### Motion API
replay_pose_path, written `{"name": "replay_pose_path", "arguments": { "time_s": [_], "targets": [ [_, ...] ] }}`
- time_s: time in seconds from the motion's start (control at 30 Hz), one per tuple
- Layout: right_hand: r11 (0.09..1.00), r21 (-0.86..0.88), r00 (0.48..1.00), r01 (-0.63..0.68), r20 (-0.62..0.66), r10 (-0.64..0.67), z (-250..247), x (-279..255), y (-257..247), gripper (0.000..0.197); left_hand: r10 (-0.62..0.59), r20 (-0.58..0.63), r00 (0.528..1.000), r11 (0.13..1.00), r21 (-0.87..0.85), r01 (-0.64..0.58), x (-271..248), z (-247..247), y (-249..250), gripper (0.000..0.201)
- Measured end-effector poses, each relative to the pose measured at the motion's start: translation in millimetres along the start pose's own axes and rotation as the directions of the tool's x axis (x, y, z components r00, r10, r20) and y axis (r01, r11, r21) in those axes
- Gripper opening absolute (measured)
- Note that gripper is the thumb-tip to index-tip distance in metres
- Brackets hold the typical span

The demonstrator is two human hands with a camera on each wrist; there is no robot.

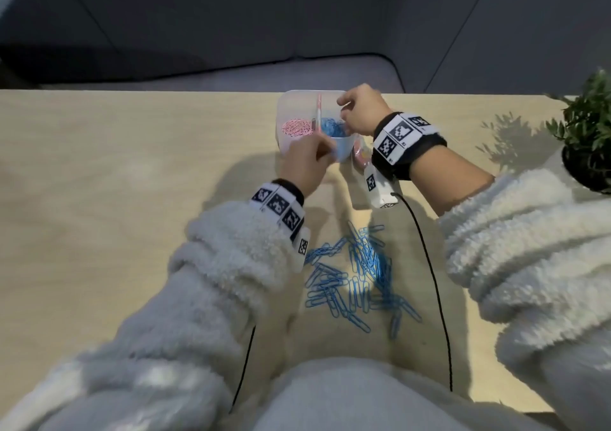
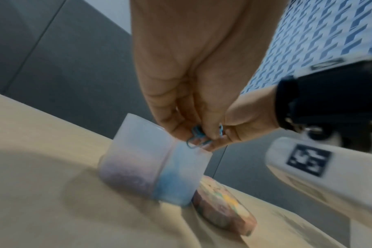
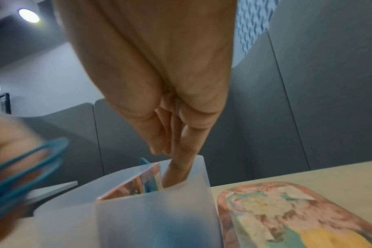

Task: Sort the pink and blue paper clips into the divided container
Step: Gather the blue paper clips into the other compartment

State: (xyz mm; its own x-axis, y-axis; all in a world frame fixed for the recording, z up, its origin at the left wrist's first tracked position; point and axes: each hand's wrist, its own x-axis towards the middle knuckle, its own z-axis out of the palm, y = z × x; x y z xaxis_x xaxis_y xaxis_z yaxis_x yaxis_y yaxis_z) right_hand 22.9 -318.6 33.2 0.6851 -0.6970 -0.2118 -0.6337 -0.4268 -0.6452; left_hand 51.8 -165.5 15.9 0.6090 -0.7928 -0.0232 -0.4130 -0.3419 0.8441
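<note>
Fingertips (image 2: 181, 132) of the left hand (image 1: 305, 166) are pinching blue wire paper clips (image 2: 194, 137) above the translucent divided plastic container (image 1: 291, 106) at upper centre of the head view. Right hand (image 1: 360, 109) is dipping straight fingers (image 3: 176, 167) into its blue compartment. More loose blue paper clips (image 1: 357, 275) are lying lower centre on the pale wooden table (image 1: 115, 166).

Both forearms reach forward in fluffy white sleeves, each wrist wrapped in a band of black-and-white markers. The left hand (image 1: 305, 162) is curled, its fingers (image 2: 176, 127) pinching together at the tips. The right hand (image 1: 360, 109) arches downward, its fingers (image 3: 176, 169) extended and held close together.
</note>
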Motion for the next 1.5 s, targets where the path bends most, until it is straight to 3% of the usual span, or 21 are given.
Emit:
{"name": "replay_pose_path", "arguments": {
  "time_s": [0.07, 0.17, 0.23, 0.33, 0.43, 0.57, 0.63, 0.7, 0.8, 0.9, 1.1, 1.23, 1.4, 1.5],
  "targets": [
    [0.996, 0.074, 0.998, 0.045, -0.052, -0.042, -6, -10, 3, 0.031, -0.016, -0.087, 0.996, 0.995, -0.096, 0.008, 23, 1, 9, 0.011],
    [0.962, 0.258, 0.986, 0.087, -0.163, -0.045, -16, -36, 12, 0.027, -0.073, -0.108, 0.991, 0.983, -0.173, 0.054, 51, 8, 16, 0.013],
    [0.935, 0.342, 0.980, 0.089, -0.196, -0.021, -16, -57, 25, 0.023, -0.077, -0.096, 0.992, 0.995, -0.068, 0.071, 63, 13, 17, 0.012],
    [0.913, 0.405, 0.985, 0.060, -0.171, 0.011, -11, -88, 51, 0.023, -0.046, 0.018, 0.999, 0.970, 0.241, 0.040, 66, 18, 16, 0.014],
    [0.948, 0.319, 0.993, 0.019, -0.120, 0.020, -6, -117, 84, 0.021, 0.003, 0.095, 0.995, 0.956, 0.293, -0.031, 59, 12, 18, 0.011],
    [0.986, 0.066, 0.989, -0.150, 0.015, 0.149, 2, -156, 122, 0.021, 0.101, 0.004, 0.995, 0.981, 0.167, -0.100, 29, -5, 18, 0.014],
    [0.975, -0.077, 0.976, -0.208, 0.045, 0.212, 10, -173, 130, 0.012, 0.026, 0.054, 0.998, 0.964, 0.262, -0.039, -1, -12, 5, 0.015],
    [0.969, -0.146, 0.978, -0.199, 0.034, 0.206, 22, -182, 130, 0.017, -0.091, 0.176, 0.980, 0.916, 0.401, 0.013, -39, -15, -20, 0.019],
    [0.977, -0.152, 0.988, -0.146, 0.023, 0.152, 38, -182, 122, 0.027, -0.223, 0.221, 0.949, 0.858, 0.506, 0.084, -91, -16, -52, 0.023],
    [0.978, -0.210, 0.997, -0.009, 0.075, 0.025, 56, -177, 107, 0.033, -0.276, 0.248, 0.929, 0.854, 0.507, 0.118, -126, -4, -65, 0.032],
    [0.929, -0.315, 0.966, 0.193, 0.225, -0.124, 78, -184, 84, 0.029, -0.206, 0.261, 0.943, 0.899, 0.432, 0.077, -134, 14, -64, 0.024],
    [0.965, -0.220, 0.978, 0.145, 0.178, -0.106, 62, -177, 86, 0.042, -0.196, 0.210, 0.958, 0.887, 0.454, 0.082, -131, -3, -69, 0.032],
    [0.862, -0.402, 0.907, 0.310, 0.397, -0.141, 69, -177, 70, 0.053, -0.216, 0.261, 0.941, 0.890, 0.448, 0.080, -131, 8, -63, 0.035],
    [0.851, -0.384, 0.893, 0.358, 0.407, -0.192, 79, -180, 65, 0.051, -0.192, 0.272, 0.943, 0.880, 0.473, 0.042, -128, 18, -57, 0.028]
  ]
}}
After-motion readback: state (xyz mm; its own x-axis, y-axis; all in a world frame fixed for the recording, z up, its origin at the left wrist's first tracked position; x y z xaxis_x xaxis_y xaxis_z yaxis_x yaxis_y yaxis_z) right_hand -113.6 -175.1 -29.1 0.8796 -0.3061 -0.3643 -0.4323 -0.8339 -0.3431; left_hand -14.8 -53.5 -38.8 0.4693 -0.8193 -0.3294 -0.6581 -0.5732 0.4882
